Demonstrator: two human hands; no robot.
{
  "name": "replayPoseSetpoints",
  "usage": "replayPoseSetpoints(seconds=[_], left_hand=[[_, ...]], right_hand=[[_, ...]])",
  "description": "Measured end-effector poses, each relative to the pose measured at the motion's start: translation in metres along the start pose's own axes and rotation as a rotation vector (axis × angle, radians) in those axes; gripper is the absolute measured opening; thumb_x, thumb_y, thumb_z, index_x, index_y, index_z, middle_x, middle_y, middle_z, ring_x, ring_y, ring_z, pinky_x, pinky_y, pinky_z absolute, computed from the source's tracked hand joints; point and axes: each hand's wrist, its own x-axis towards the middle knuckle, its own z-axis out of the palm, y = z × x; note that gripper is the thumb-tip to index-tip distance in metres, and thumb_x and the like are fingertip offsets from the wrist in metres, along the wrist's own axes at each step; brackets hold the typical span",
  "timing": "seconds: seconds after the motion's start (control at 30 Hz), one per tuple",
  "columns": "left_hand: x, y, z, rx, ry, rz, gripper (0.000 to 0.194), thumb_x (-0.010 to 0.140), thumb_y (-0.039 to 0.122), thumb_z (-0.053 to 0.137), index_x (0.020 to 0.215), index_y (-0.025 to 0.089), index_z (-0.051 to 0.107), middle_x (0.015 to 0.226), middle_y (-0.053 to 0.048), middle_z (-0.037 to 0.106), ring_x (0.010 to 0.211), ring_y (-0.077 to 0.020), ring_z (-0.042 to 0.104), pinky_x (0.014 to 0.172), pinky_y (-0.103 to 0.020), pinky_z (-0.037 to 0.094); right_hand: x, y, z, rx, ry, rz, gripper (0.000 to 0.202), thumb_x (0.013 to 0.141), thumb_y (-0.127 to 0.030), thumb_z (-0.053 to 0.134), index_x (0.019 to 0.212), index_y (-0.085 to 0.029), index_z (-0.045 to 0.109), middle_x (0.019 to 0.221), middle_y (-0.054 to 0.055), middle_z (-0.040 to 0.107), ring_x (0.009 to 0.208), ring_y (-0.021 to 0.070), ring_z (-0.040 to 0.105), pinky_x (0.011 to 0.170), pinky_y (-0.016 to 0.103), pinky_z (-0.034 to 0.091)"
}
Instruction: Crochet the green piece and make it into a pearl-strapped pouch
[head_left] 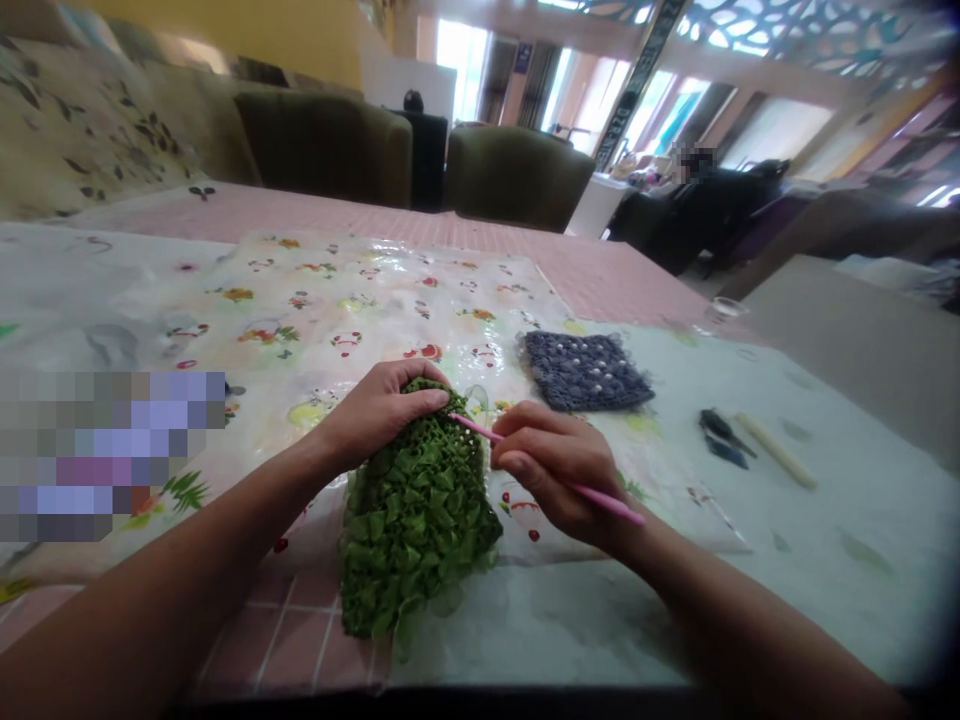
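Note:
A green crocheted piece [420, 510] with ruffled ribbon texture hangs over the near edge of the table covering. My left hand [390, 405] grips its top edge, thumb pressed on the front. In my right hand [559, 465] is a pink crochet hook [611, 503], held with closed fingers. The hook's tip touches the green piece beside my left thumb. A strand of sheer green ribbon shows between my hands, near the top of the piece.
A dark blue crocheted piece [589, 370] lies beyond my right hand. Farther right are a small black object [722, 438] and a cream stick [776, 452]. A blurred-out item [112, 455] is at left. Chairs [517, 175] stand behind the table; a person [694, 190] is in the background.

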Motion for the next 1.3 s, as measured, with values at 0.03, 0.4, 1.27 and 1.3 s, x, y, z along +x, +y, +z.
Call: replayPoseSetpoints(seconds=[0.03, 0.4, 1.27, 1.3], left_hand=[[0.0, 0.0, 0.0, -0.005, 0.001, -0.002, 0.02, 0.074, 0.036, 0.068, 0.08, 0.017, 0.064, 0.067, 0.002, 0.057, 0.061, -0.0127, 0.05, 0.062, -0.028, 0.041], [0.001, -0.004, 0.001, -0.019, 0.025, -0.043, 0.02, 0.075, 0.035, 0.068, 0.082, 0.017, 0.063, 0.069, 0.001, 0.063, 0.06, -0.014, 0.055, 0.06, -0.028, 0.043], [-0.001, 0.0, 0.001, 0.136, -0.156, 0.111, 0.021, 0.079, 0.031, 0.067, 0.095, 0.018, 0.063, 0.086, -0.001, 0.065, 0.078, -0.0151, 0.058, 0.07, -0.027, 0.043], [-0.003, 0.0, 0.003, 0.151, -0.201, 0.147, 0.022, 0.08, 0.03, 0.066, 0.098, 0.018, 0.061, 0.088, -0.001, 0.066, 0.08, -0.0154, 0.059, 0.072, -0.027, 0.044]], right_hand=[[-0.001, 0.001, 0.0, -0.012, 0.008, -0.002, 0.029, 0.1, -0.028, 0.046, 0.081, -0.017, 0.064, 0.084, 0.006, 0.061, 0.076, 0.0139, 0.057, 0.068, 0.028, 0.047], [-0.003, 0.006, 0.012, -0.561, -0.114, -0.353, 0.039, 0.101, -0.031, 0.045, 0.065, -0.018, 0.054, 0.067, 0.001, 0.048, 0.061, 0.0136, 0.037, 0.056, 0.03, 0.031], [-0.005, 0.01, 0.004, -0.079, 0.209, 0.169, 0.015, 0.093, -0.025, 0.06, 0.105, -0.02, 0.067, 0.104, 0.008, 0.065, 0.099, 0.0177, 0.061, 0.085, 0.033, 0.049], [-0.004, 0.011, 0.006, -0.061, 0.155, 0.202, 0.016, 0.09, -0.027, 0.064, 0.104, -0.02, 0.067, 0.103, 0.007, 0.064, 0.097, 0.0178, 0.061, 0.085, 0.033, 0.048]])
